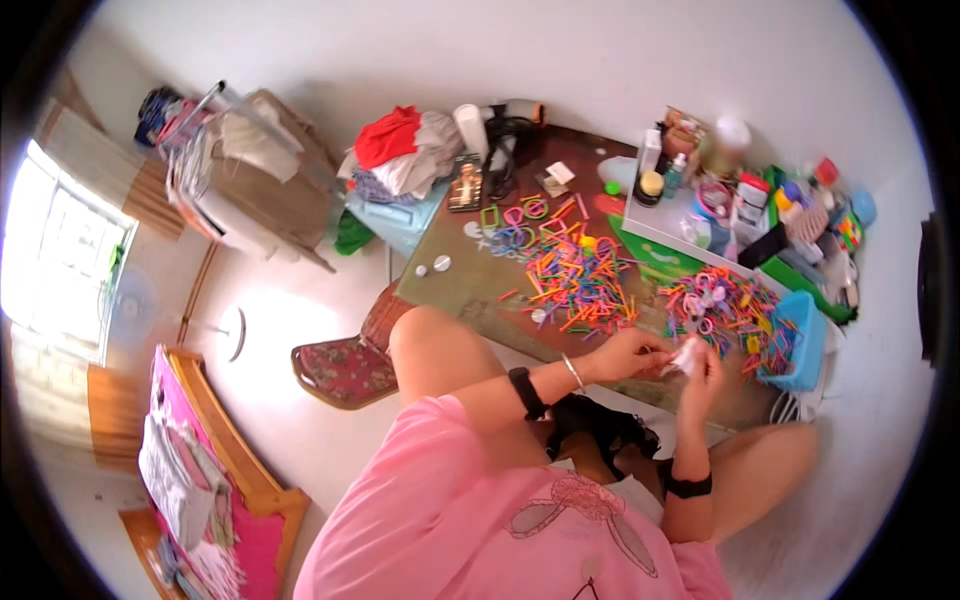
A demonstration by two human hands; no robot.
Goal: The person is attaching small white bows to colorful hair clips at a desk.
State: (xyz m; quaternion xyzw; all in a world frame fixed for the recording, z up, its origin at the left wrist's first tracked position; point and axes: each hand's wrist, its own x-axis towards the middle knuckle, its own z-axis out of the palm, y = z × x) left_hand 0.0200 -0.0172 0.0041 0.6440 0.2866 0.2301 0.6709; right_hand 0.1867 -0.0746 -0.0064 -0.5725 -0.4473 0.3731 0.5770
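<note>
White and crumpled, maybe of thin plastic film or of cloth, the small piece is between our two hands, to the left of the blue basket and above the bench. Our right hand, which is the nearer one to the basket, has its thumb and fingers clamped on this piece. Our left hand, farther from the basket, has its fingertips gathered at the piece's left end; whether they pinch it or only touch it, we cannot tell.

We judge that the piece is very light and soft, so it should bend easily and give almost no resistance. If it is film, it may slip a little, and a hard pull could tear it. Therefore we would take hold with the pads of thumb and forefinger, near two opposite edges, and leave the middle free.

Just beside the basket, on its left, lies a heap of coloured pieces; farther to the left of the basket there is a bigger pile of coloured sticks. Behind the basket stands a white tray with bottles and jars in it.
</note>
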